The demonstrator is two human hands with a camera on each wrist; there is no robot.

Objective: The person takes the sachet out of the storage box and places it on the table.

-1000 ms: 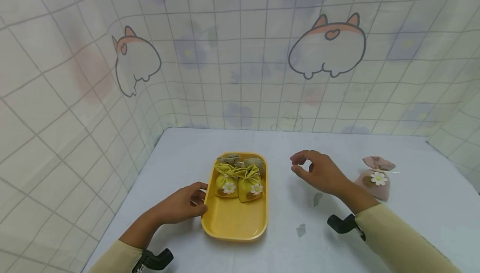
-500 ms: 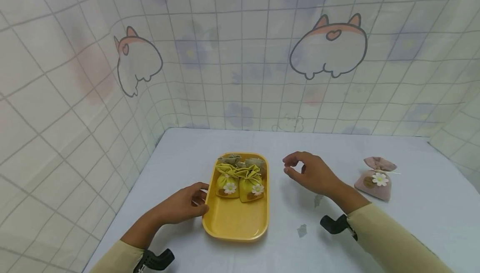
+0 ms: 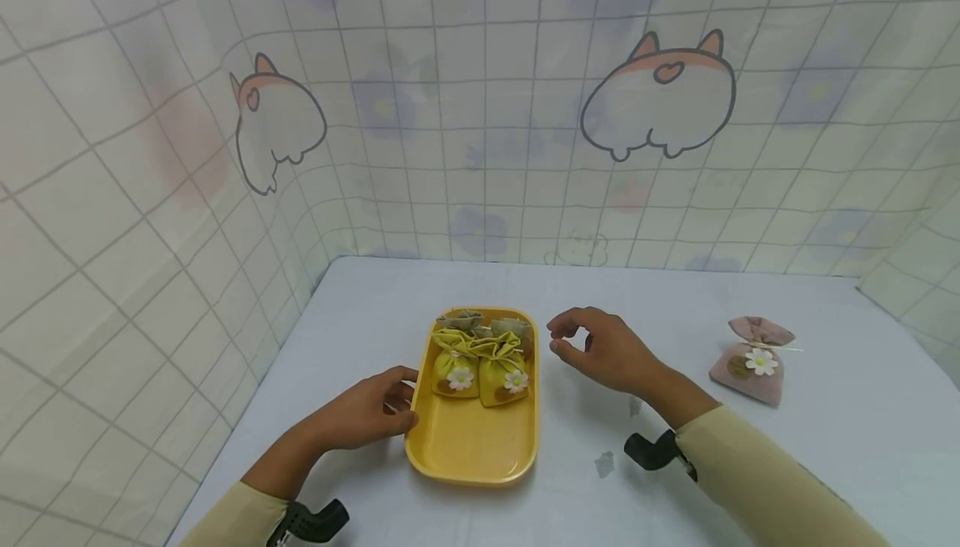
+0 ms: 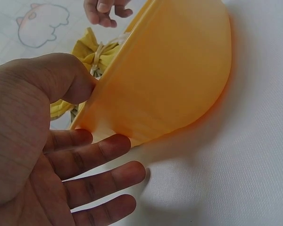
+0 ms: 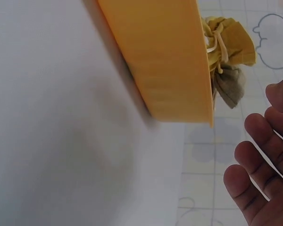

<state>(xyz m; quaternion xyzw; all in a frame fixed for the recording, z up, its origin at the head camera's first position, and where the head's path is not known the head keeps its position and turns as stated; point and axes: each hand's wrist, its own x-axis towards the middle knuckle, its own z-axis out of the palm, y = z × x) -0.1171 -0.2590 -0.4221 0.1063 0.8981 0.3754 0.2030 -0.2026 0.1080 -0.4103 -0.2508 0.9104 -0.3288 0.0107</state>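
In the head view a yellow tray [image 3: 472,439] stands on the table, with two yellow-green drawstring pouches [image 3: 455,363] bearing white flowers in its far half. Grey-green pouches [image 3: 510,328] lie behind them, partly hidden. My left hand [image 3: 367,412] is at the tray's left side, thumb at the rim and fingers spread along the outer wall [image 4: 174,70]. Nothing is in my right hand [image 3: 611,351], which hovers just right of the tray with its fingers loosely bent. A pink pouch [image 3: 752,363] with a white flower lies farther right.
The white table [image 3: 570,489] meets a tile-patterned cloth [image 3: 465,155] at its back and sides. Two small grey patches [image 3: 604,464] mark the table surface between the tray and my right forearm.
My right hand has moved left, away from the pink pouch and closer to the tray. The left hand and tray have stayed in place.
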